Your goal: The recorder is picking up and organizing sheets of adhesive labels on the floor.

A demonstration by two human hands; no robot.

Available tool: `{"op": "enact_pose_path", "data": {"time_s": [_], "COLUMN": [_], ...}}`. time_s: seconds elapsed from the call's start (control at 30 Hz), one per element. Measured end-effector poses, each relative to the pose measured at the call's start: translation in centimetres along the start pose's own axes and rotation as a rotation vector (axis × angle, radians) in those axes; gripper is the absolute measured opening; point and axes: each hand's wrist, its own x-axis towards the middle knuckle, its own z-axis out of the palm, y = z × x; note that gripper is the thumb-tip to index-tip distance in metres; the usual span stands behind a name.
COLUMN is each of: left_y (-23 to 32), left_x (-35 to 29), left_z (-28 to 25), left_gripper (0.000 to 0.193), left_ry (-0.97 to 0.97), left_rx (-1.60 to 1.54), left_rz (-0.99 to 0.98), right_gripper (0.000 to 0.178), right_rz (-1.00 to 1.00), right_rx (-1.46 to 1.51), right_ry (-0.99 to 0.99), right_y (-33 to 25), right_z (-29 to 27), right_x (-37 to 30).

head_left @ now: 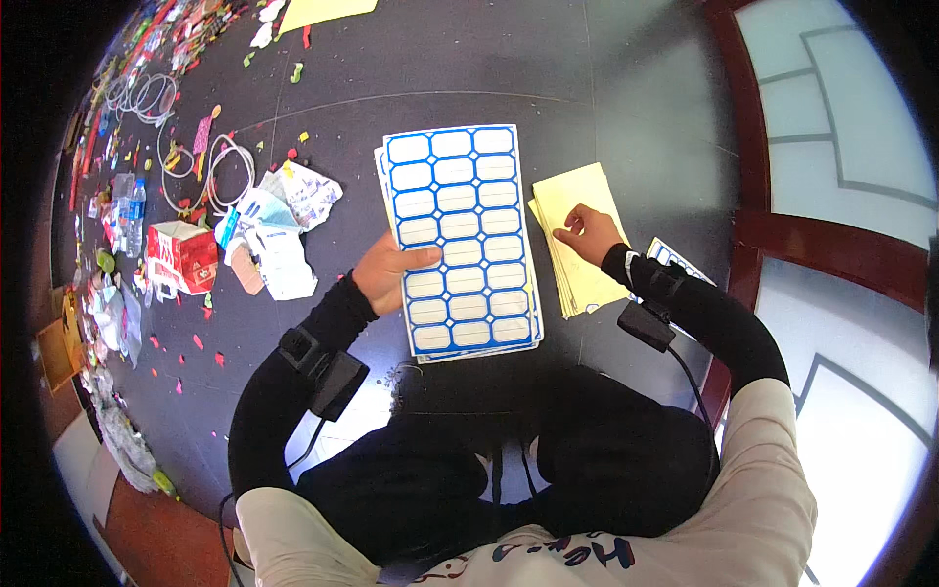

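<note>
Label sheets (460, 240), a thin stack of white sheets printed with blue-bordered blank labels in three columns, are held above the dark floor (469, 59) in front of the seated person. Left hand (386, 274) grips the stack at its left edge: thumb closed over the top sheet, remaining fingers hidden beneath. Right hand (590, 235) rests on a separate pile of yellow backing sheets (577, 245) lying on the floor just beside the stack; its fingers are curled, fingertips pressing the top yellow sheet, with nothing enclosed.

Risk assessment: the stack is supported from one edge only, so its unsupported right side could sag or fan apart, likely letting lower sheets slide out. Offset edges already show at the upper left and bottom. Fingertip pressure on the yellow pile could drag several sheets together rather than one.

Another label sheet (675, 259) lies partly hidden under the right forearm. Crumpled paper (284, 225), a red carton (181, 256) and coiled white tubing (210, 166) lie well apart at the left.
</note>
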Motion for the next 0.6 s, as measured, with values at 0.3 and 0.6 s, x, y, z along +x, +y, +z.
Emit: {"op": "enact_pose_path", "data": {"time_s": [0.3, 0.6], "left_y": [-0.2, 0.1], "left_x": [0.2, -0.2], "left_z": [-0.5, -0.9], "left_gripper": [0.048, 0.046], "left_ry": [-0.050, -0.092], "left_rx": [-0.113, -0.176], "left_rz": [0.016, 0.011], "right_gripper": [0.045, 0.044], "right_rz": [0.154, 0.117], "right_rx": [-0.418, 0.799], "right_ry": [-0.089, -0.408], "right_y": [-0.3, -6.8], "right_z": [2.0, -4.3], "right_x": [-2.0, -4.3]}}
